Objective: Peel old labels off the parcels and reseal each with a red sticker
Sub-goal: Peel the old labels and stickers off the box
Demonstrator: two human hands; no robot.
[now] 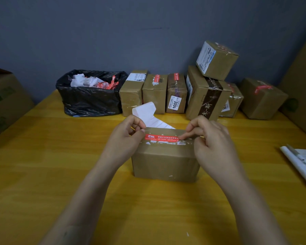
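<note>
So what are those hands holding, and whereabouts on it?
The red sticker on the parcel's top edge: the left hand pinches its left end, the right hand presses a fingertip on its right end.

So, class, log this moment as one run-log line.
step: applying red sticker | parcel: on table | left hand: pinches white strip | right hand: presses sticker end
</note>
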